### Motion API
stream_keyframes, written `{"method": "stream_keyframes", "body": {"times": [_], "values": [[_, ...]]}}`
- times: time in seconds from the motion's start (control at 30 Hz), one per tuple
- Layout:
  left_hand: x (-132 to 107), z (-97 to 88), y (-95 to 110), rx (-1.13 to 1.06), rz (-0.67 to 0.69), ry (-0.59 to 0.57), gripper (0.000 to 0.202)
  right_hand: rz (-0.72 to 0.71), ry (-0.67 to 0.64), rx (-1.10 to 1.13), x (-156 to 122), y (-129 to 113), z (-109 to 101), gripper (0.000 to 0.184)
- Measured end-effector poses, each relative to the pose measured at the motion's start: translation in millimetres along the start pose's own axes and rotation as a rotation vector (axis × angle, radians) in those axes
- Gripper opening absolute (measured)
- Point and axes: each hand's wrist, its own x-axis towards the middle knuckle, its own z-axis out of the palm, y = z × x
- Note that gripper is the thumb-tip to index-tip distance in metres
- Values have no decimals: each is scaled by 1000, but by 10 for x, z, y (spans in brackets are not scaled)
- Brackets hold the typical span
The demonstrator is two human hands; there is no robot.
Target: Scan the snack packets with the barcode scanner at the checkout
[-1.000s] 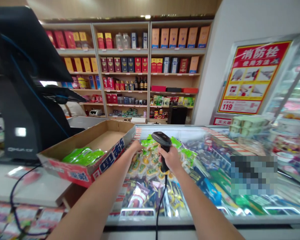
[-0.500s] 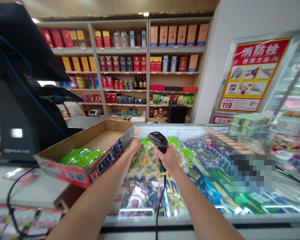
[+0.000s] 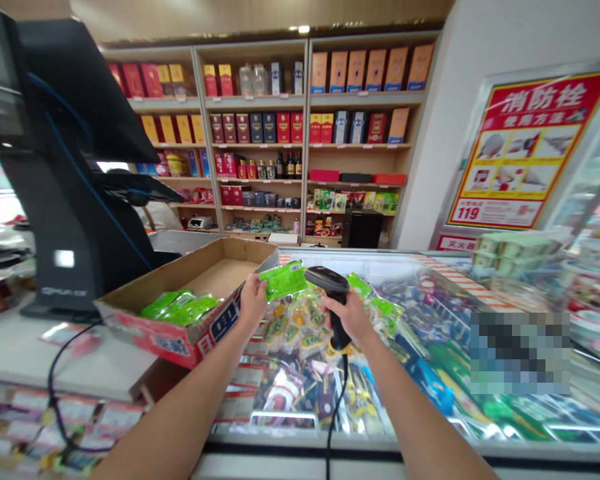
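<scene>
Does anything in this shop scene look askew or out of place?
The cardboard box sits askew, one corner hanging past the counter over the freezer. A loose heap of snack packets seems to lie on the freezer's glass lid, beneath the green packet in the left hand.

One head-worn view, facing forward and down, close over freezer (image 3: 480, 448)

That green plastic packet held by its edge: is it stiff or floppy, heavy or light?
Probably light: the left hand holds the green plastic packet by one edge alone. Likely floppy, being thin flat film. Its glossy surface may be slippery.
</scene>
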Motion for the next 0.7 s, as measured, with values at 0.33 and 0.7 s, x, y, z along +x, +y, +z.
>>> {"method": "stream_keyframes", "body": {"times": [0.33, 0.7], "values": [[-35, -50, 122, 88, 36, -3, 8, -7, -60, -64, -34, -7, -2, 26], [-68, -57, 209, 137, 10, -4, 8, -9, -65, -55, -16, 33, -16, 29]]}}
